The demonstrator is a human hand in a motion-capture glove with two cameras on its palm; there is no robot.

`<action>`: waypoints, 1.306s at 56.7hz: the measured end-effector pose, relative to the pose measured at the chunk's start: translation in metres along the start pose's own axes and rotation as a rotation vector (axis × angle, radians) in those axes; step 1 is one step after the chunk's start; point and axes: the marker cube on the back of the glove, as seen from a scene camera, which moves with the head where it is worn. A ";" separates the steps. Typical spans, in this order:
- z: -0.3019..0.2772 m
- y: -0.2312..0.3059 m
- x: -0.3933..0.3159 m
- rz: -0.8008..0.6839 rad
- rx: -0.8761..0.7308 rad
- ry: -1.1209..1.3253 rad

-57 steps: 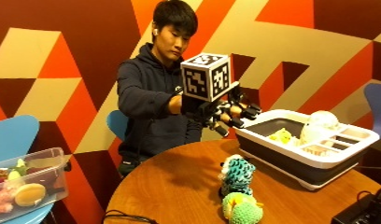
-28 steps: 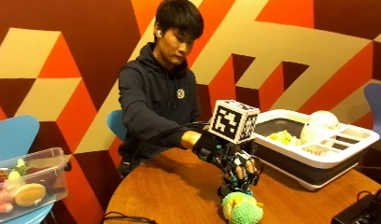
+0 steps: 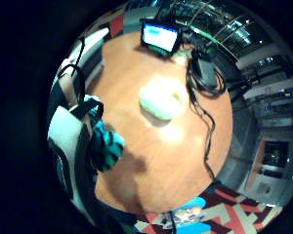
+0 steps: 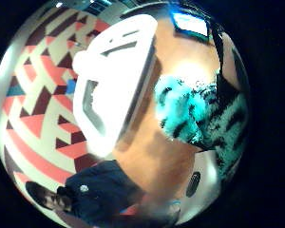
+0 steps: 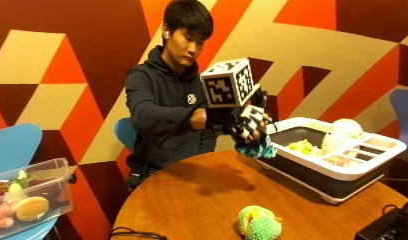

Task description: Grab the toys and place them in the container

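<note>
Teal plush toy [image 5: 258,148] hangs clamped in my gloved right hand [image 5: 247,122], raised off the counter [image 5: 191,195], seemingly beside the white container's rim [image 5: 290,165].

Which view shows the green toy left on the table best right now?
The little finger side palm view: the green toy lies whole and unobstructed on the round table. The outside view shows it near the frame's bottom edge. The thumb side palm view misses it, showing the teal toy instead.
</note>
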 end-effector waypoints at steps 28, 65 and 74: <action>-0.018 -0.020 -0.185 -0.223 0.145 -0.557; -0.051 -0.004 0.011 0.076 0.003 -0.062; -0.016 -0.009 0.074 0.145 -0.128 0.124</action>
